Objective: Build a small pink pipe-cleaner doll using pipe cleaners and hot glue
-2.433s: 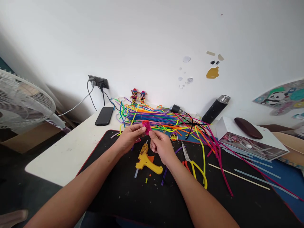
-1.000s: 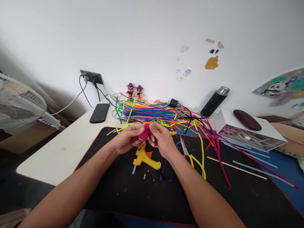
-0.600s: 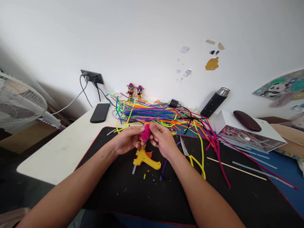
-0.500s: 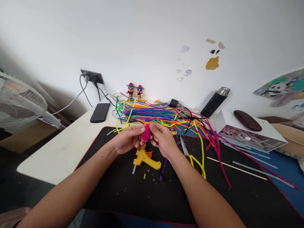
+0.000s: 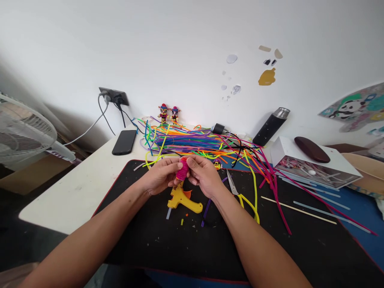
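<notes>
Both hands meet over the black mat and pinch a small pink coiled bundle of fuzzy wire. My left hand grips its left side with fingers curled. My right hand closes on its right side, thumb and fingers wrapped round it. A yellow glue gun lies on the mat just below the hands. A big heap of coloured fuzzy wires spreads behind them.
Scissors with yellow handles lie right of the hands. A black phone, two small figures, a black flask and a white box stand near the wall. A fan is at far left.
The pink bundle was held higher with the right hand apart from it; now both hands close round it, slightly lower. The view has shifted a little.
</notes>
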Demonstrator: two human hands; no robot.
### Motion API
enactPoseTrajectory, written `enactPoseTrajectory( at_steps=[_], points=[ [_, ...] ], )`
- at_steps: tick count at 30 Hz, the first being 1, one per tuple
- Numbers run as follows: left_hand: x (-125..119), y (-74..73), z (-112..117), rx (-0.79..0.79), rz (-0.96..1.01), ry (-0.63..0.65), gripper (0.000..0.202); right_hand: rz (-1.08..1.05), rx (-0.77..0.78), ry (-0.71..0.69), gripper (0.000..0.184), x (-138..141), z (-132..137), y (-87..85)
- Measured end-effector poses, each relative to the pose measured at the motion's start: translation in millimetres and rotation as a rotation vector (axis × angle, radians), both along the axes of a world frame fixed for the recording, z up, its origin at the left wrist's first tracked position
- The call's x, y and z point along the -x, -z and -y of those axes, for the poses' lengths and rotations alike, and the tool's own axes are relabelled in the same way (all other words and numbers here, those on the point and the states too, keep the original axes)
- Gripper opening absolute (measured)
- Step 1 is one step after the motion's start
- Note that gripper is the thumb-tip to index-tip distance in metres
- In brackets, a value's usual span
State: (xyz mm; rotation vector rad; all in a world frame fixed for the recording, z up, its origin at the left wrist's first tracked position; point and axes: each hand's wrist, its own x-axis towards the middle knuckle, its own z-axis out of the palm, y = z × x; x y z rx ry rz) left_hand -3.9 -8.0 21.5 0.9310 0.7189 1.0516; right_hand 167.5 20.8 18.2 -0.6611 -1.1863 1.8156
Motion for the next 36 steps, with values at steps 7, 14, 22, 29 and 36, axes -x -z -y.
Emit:
enactPoseTrajectory(
  at_steps=[7, 14, 22, 29, 36],
  points=[
    [-0.1, 2.1, 0.1, -0.013, -0.015, -0.017, 0.036, -0.025, 0.010, -0.005, 0.047, -0.1, -1.1, 3.7],
    [-4.6, 5.2, -0.9, 0.006, -0.013, -0.050, 0.037, -0.022, 0.032, 0.014, 0.049, 0.1, -2.4, 3.7],
    [-4.4, 0.7, -0.1, -0.026, -0.012, -0.024, 0.043, 0.001, 0.044, 0.052, 0.050, 0.2, -0.1, -1.3],
    [-3.6, 2.9, -1.2, -0.095, -0.185, -0.071, 0.038, 0.052, 0.033, 0.049, 0.052, 0.8, -1.1, -0.4],
    [0.4, 4.1, -1.0, -0.137, -0.156, -0.018, 0.037, 0.051, 0.020, 0.071, 0.049, 0.1, -1.9, 1.2]
  ],
)
